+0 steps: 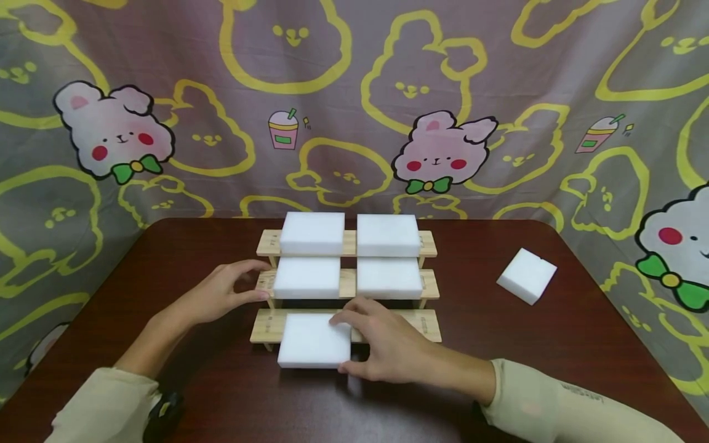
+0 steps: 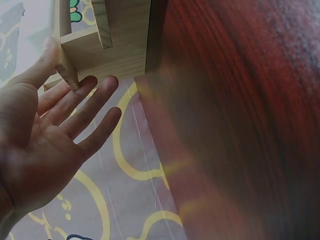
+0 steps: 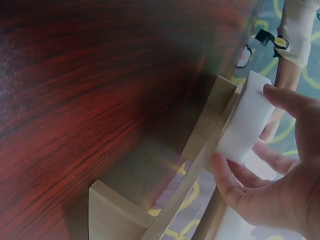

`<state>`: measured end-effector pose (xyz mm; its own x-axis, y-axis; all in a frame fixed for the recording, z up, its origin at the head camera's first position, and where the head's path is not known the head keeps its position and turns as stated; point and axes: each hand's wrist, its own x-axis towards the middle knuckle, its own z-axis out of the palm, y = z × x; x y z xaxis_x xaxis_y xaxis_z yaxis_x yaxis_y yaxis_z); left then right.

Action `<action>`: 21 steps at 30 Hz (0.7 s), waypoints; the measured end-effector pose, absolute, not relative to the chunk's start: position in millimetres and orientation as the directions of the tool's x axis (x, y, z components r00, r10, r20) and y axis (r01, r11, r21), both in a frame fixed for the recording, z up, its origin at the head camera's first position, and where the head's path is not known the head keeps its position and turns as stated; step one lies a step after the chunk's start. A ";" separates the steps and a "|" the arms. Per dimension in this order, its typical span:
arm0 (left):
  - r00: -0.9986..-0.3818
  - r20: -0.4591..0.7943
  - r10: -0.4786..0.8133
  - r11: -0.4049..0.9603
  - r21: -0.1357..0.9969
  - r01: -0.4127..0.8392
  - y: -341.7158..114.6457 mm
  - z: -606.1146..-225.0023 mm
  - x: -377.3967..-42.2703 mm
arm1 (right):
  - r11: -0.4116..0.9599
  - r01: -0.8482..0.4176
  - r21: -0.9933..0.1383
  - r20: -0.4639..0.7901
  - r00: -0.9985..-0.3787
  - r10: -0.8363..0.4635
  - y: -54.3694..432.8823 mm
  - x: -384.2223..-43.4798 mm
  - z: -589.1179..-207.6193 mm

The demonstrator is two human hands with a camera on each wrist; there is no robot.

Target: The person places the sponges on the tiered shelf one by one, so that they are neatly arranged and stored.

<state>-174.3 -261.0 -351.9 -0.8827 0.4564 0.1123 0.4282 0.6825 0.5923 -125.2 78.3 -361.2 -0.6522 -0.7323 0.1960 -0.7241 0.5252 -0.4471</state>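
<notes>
A three-tier wooden stand carries white foam blocks. My left hand is at the left end of its middle tier, thumb at the front edge and fingers behind; in the left wrist view the other fingers stretch out loosely beside the wood. On the bottom tier my right hand holds a white foam block by its right side, thumb at the front and index finger on top. That block sticks out past the tier's front edge. In the right wrist view, thumb and fingers pinch the foam block against the wooden board.
Two foam blocks sit on the top tier and two on the middle tier. Another foam block lies on the dark red-brown table, off to the right. A patterned curtain hangs behind and at the sides.
</notes>
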 end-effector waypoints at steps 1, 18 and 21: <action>-0.883 0.110 0.456 0.683 0.594 0.426 -261.0 -351.9 -174.2 | 0.531 -0.727 -0.436 0.201 -0.654 -0.729 78.0 -125.1 -361.8; -0.880 0.116 0.460 0.677 0.595 0.432 -261.3 -352.2 -174.5 | 0.500 -0.650 -0.572 0.106 -0.663 -0.741 79.0 -127.8 -358.5; -0.880 0.118 0.460 0.676 0.597 0.433 -261.1 -352.1 -174.3 | 0.443 -0.582 -0.681 0.075 -0.658 -0.749 78.4 -131.5 -359.9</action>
